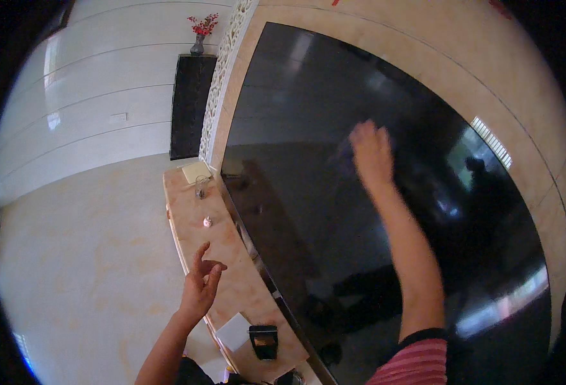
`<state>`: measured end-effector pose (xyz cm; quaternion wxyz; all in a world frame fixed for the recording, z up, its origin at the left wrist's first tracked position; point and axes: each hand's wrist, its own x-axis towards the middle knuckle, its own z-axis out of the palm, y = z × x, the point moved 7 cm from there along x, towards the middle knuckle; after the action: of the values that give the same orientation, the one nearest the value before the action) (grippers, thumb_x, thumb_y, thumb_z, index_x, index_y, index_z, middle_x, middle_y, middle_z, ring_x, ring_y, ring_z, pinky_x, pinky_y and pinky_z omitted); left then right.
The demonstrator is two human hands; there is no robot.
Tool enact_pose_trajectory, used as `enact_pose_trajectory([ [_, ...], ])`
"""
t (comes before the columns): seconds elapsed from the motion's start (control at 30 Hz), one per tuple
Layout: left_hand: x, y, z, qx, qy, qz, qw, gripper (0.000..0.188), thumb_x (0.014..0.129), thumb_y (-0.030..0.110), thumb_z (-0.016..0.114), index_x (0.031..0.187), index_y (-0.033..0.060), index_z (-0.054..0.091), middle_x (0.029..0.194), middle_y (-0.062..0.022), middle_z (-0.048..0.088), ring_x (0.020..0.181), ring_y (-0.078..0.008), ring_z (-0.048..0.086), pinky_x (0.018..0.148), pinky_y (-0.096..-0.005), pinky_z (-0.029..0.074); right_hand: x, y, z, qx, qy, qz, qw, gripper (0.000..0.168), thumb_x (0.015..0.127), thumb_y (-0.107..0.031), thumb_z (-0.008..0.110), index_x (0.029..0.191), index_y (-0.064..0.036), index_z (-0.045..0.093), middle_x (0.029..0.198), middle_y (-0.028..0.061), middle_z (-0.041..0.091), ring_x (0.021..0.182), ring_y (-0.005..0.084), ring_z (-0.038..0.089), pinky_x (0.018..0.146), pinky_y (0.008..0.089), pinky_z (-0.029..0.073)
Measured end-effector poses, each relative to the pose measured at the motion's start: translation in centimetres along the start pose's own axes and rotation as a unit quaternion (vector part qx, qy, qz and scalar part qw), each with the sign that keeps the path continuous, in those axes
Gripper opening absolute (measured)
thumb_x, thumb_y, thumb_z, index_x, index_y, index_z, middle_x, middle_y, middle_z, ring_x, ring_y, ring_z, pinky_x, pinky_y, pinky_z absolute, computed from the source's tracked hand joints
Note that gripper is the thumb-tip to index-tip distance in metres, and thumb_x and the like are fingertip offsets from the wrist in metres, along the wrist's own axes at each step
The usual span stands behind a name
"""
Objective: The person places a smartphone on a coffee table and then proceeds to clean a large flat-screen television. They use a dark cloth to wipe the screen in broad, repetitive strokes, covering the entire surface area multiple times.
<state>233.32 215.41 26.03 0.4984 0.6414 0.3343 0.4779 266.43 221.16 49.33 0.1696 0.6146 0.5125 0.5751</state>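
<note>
A large black glossy screen, seemingly a television (307, 202), fills the middle and right of the view. My right hand (373, 149) is raised against or close before its dark surface, blurred; a dim bluish-purple thing shows beside the fingers, and whether the hand holds it is unclear. Over the stone-topped cabinet (244, 293), my left hand (203, 281) hangs with bent fingers spread apart and nothing in them. A small pinkish-white ornament (208, 222) stands on the cabinet beyond the left fingertips.
On the cabinet are a glass vessel (200, 187), a cream box (196, 172), a white square item (234, 332) and a black container (264, 342). A dark pedestal (192, 108) bears a vase with red flowers (198, 44). White latticework (220, 72) borders the tan wall (456, 57).
</note>
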Motion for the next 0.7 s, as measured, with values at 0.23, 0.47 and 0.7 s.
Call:
enact_pose_trajectory([
  [0.23,5.1,-1.5,-3.9,-0.015,-0.014,0.021,1.0,0.05,0.091,0.009,0.049,0.135,0.0042,0.026,0.088,-0.0122,0.063,0.086,-0.0198,0.06,0.081,-0.0326,0.046,7.5,5.3,-1.8,-0.015,0.007,0.129,0.991,0.046,0.085,-0.026,0.054,0.128,-0.016,0.047,0.14,0.004,0.035,0.132,0.023,0.026,0.108,0.0431,0.018],
  [0.47,7.0,-6.1,-9.2,-0.006,-0.02,-0.049,0.999,0.05,0.09,0.008,0.05,0.135,0.0032,0.027,0.088,-0.011,0.063,0.086,-0.0187,0.06,0.082,-0.0315,0.046,-4.5,-20.0,7.8,-0.05,-0.098,-0.167,0.98,0.044,0.087,-0.02,0.041,0.13,-0.007,0.044,0.141,0.007,0.035,0.131,0.0266,0.028,0.107,0.0441,0.02],
  [0.7,8.0,-10.7,-13.0,0.042,-0.047,-0.102,0.993,0.048,0.09,0.008,0.049,0.134,0.0026,0.029,0.088,-0.0113,0.063,0.085,-0.0191,0.06,0.082,-0.0337,0.046,-21.3,-26.4,10.5,0.099,-0.244,-0.37,0.891,0.037,0.09,-0.021,0.039,0.125,-0.016,0.051,0.142,0.0014,0.032,0.134,0.0214,0.022,0.111,0.0421,0.01],
])
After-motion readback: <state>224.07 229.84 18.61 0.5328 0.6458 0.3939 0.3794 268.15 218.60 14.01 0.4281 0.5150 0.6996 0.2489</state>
